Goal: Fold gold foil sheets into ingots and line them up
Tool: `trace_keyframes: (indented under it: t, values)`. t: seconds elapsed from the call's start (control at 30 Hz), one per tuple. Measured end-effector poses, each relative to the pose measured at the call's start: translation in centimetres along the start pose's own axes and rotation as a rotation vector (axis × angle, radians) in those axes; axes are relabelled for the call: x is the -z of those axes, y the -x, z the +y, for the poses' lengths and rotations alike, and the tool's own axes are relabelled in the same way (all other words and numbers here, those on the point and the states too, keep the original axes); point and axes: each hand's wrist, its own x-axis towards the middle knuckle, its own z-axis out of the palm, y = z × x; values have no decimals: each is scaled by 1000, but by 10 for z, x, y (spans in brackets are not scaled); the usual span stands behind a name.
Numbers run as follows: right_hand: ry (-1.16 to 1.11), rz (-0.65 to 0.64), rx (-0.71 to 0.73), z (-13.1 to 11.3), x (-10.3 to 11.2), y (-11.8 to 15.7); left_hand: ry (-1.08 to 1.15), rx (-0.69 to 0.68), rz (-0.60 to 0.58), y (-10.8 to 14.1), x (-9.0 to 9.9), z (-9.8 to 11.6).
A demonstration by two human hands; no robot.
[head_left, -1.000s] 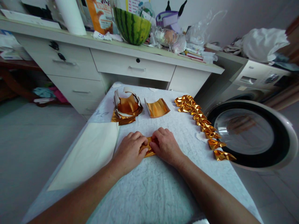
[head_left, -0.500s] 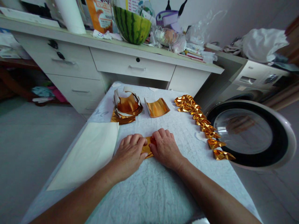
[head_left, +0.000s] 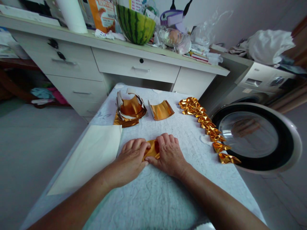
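Between my hands a sheet of gold foil paper (head_left: 152,149) lies on the cloth-covered table, its ends hidden under my fingers. My left hand (head_left: 134,156) grips its left end, fingers curled over it and thumb at the near edge. On the right end, my right hand (head_left: 169,154) is closed too, its thumb stretched left along the near edge. Beyond them sit a curled stack of gold foil sheets (head_left: 131,108) and a smaller curved gold piece (head_left: 162,110). Several folded gold foil pieces (head_left: 206,122) form a row on the right.
A cream paper sheet (head_left: 88,159) covers the table's left side. The open round washing machine door (head_left: 254,137) stands against the right edge. Behind is a white desk (head_left: 136,65) with drawers, bearing a cut watermelon (head_left: 135,25), a white roll (head_left: 72,16) and plastic bags.
My right thumb has moved down and left along the foil's near edge, closer to my left thumb. Both hands stay on the foil.
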Motion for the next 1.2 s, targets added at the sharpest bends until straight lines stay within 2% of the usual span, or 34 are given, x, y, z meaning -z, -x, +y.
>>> trace_keyframes:
  t: [0.4,0.67,0.87,1.1,1.2]
  values:
    - [-63,-75,-29,19,11,-1,45,5,-25,-1,3,0]
    - [-103,-167,-71,46,14,-3,55,-11,3,-1,1,-2]
    - [-118,-265,-117,57,25,-5,63,2,-4,-1,3,-1]
    - [-142,-262,-81,72,34,-4,65,-8,7,-1,5,0]
    - [-159,-186,-64,74,44,-3,57,-9,6,-1,6,0]
